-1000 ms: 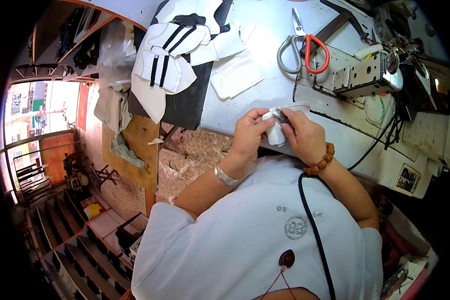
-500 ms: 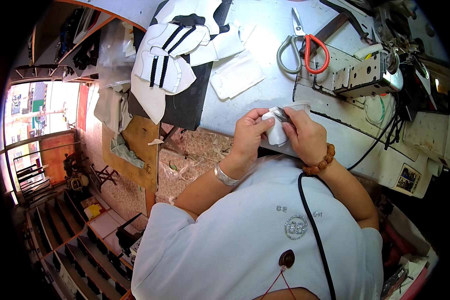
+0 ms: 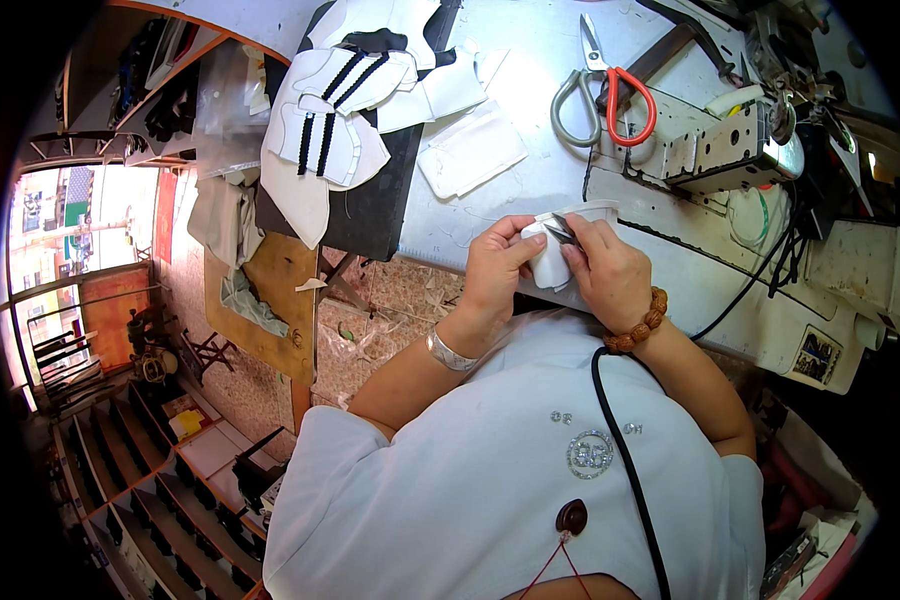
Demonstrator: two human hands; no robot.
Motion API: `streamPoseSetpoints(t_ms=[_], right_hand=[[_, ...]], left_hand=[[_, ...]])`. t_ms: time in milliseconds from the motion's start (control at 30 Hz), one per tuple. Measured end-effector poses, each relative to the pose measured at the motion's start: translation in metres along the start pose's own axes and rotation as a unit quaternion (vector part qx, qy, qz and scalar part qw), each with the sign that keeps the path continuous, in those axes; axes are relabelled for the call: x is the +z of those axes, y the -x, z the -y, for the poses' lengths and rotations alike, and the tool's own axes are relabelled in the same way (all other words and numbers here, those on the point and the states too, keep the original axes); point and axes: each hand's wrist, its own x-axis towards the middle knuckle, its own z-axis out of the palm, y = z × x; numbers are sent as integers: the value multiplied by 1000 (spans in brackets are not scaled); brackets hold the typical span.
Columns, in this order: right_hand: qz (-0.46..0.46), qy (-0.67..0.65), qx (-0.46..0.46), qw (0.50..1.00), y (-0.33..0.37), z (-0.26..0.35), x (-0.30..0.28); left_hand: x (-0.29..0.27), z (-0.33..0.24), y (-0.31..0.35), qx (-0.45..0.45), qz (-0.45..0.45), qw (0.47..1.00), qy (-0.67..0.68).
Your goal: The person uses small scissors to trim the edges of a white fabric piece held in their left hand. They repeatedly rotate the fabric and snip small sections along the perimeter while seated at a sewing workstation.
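Observation:
My left hand [image 3: 492, 272] pinches a folded white piece of fabric or leather [image 3: 550, 267] between thumb and fingers, just over the table's near edge. Closed around a small pointed metal tool [image 3: 561, 234], my right hand [image 3: 613, 278] keeps its tip against the top of the white piece. The fingers cover most of the tool, so I cannot tell whether it is snips or tweezers. Both hands are close together, almost touching. Part of the white piece shows behind the right fingers.
White cut pieces [image 3: 310, 190], some with black strips, are piled on a black board [image 3: 375, 215] at the left. Large scissors [image 3: 631, 105] with red and grey handles lie beyond my hands, beside a hammer [image 3: 660, 62]. A sewing machine [image 3: 725, 152] stands at the right.
The right hand's fingers and the metal tool have shifted slightly on the white piece, and the tool's tip shows more. The left hand's hold looks the same.

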Motion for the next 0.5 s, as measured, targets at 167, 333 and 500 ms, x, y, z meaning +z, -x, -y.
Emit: streamPoseSetpoints(t_ms=[167, 333, 500], right_hand=[[-1, 3, -4, 1000, 1, -1, 1], [7, 0, -1, 1000, 0, -1, 4], [-24, -130, 42, 990, 3, -4, 17]], left_hand=[[0, 0, 0, 0, 2, 1000, 3], [-1, 0, 0, -1, 5, 1000, -6], [-3, -1, -3, -5, 22, 1000, 1]])
